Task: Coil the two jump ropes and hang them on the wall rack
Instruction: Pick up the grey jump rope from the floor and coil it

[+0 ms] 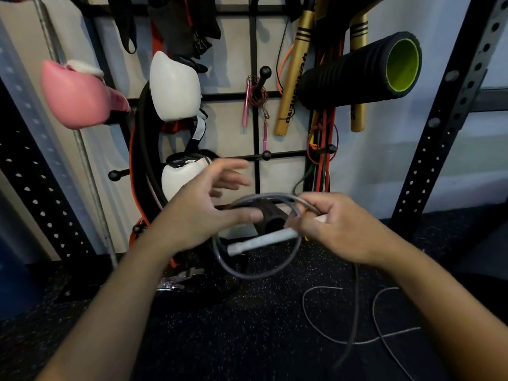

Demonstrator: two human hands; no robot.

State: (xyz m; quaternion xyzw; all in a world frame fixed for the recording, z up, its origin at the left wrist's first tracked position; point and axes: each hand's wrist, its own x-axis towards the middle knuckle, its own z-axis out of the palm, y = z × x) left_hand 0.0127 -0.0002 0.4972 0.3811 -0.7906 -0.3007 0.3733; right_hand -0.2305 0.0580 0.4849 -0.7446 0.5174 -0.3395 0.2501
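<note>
Both hands work in front of the wall rack [257,158]. My judgement is that the right hand [338,229] pinches the grey jump rope [255,274] together with its pale handle [261,242], fingers curled around them. The left hand [203,207] is blurred, its fingers spread and relaxed, holding nothing that I can see. One loop hangs between the hands; the handle's long axis points left and slightly down. The loose rope tail [354,312] falls from the right hand to the floor [247,339]. One pink jump rope [257,96] already hangs on a peg above. A free peg [266,154] is straight above the hands, nearer the left hand.
</note>
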